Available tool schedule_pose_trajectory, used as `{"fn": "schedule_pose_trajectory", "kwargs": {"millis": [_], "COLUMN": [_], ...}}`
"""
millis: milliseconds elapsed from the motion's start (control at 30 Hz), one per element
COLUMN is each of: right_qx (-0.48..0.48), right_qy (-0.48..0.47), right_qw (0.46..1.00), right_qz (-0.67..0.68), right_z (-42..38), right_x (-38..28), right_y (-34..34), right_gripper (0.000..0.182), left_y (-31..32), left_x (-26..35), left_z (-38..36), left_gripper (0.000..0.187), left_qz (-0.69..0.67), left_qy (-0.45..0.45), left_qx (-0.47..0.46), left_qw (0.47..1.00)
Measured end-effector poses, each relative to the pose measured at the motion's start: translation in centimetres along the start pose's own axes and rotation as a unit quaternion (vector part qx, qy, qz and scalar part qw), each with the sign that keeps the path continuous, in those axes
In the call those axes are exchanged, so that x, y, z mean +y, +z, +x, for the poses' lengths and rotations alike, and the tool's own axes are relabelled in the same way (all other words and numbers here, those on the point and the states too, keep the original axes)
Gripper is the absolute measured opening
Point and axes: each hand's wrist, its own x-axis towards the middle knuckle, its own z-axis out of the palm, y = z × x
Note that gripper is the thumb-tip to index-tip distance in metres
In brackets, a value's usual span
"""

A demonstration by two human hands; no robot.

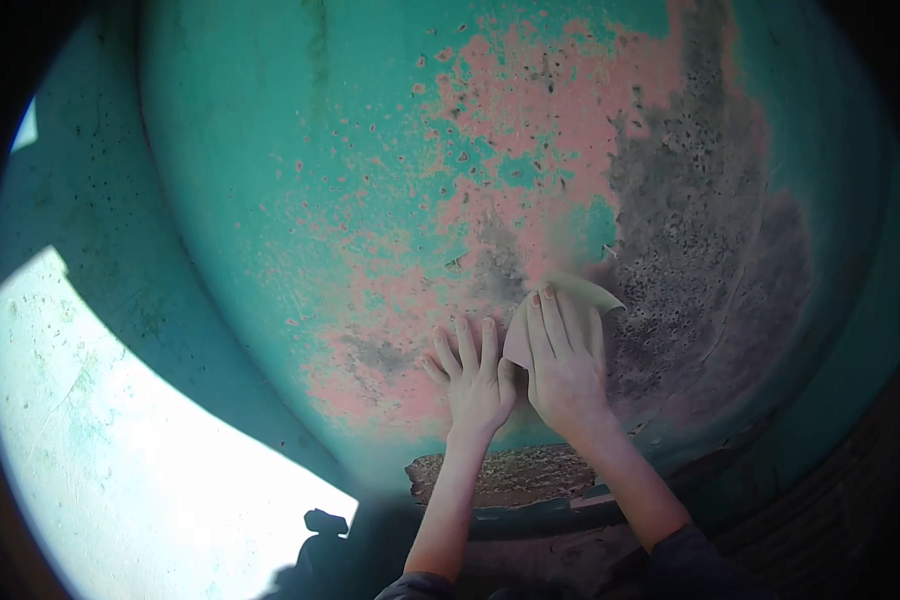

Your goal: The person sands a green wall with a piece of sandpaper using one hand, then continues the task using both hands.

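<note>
A large curved teal surface (pixel 240 130) fills the view, with worn pink patches and a rough grey area on the right. My left hand (pixel 475 380) lies on the pink patch with its fingers spread and holds nothing. Just right of it, my right hand (pixel 567 365) presses a pale, flexible sheet (pixel 600 292) against the surface. The fingers of my right hand are straight and close together on top of the sheet, whose edges curl out on both sides.
Below my hands runs a rough brown strip (pixel 510 476) along the lower edge of the surface. Bright sunlight falls on a panel (pixel 120 450) at the lower left, with a dark shadow at its edge. A dark ribbed area lies at the lower right.
</note>
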Motion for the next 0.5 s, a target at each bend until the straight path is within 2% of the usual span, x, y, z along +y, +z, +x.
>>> {"fn": "schedule_pose_trajectory", "kwargs": {"millis": [67,133,267,367,433,500], "right_qx": [0.006,0.006,-0.02,-0.005,-0.002,0.001], "right_qy": [-0.014,-0.011,0.011,-0.006,-0.006,-0.005], "right_qw": [1.0,1.0,1.0,1.0,1.0,0.999], "right_qz": [0.016,0.02,-0.009,0.007,0.021,0.038], "right_z": [3.0,2.6,-0.2,1.8,2.7,2.3], "right_x": [-0.2,0.1,0.2,-0.1,-0.3,-0.3], "right_y": [-1.8,-1.3,-0.2,-1.3,-1.8,-1.6], "right_gripper": [0.062,0.063,0.065,0.064,0.063,0.063], "left_y": [0.1,-0.2,-0.1,0.1,0.2,0.3], "left_x": [0.3,0.3,0.0,0.3,0.3,0.3], "left_z": [0.1,0.1,-0.1,0.1,0.0,-0.1], "left_gripper": [0.064,0.063,0.061,0.057,0.062,0.062], "left_qz": [0.014,-0.022,-0.007,-0.084,0.008,0.006], "left_qy": [0.004,-0.013,0.006,-0.022,-0.011,-0.005], "left_qx": [0.008,-0.019,0.002,0.007,-0.017,-0.003], "left_qw": [1.0,0.999,1.0,0.996,1.0,1.0]}}
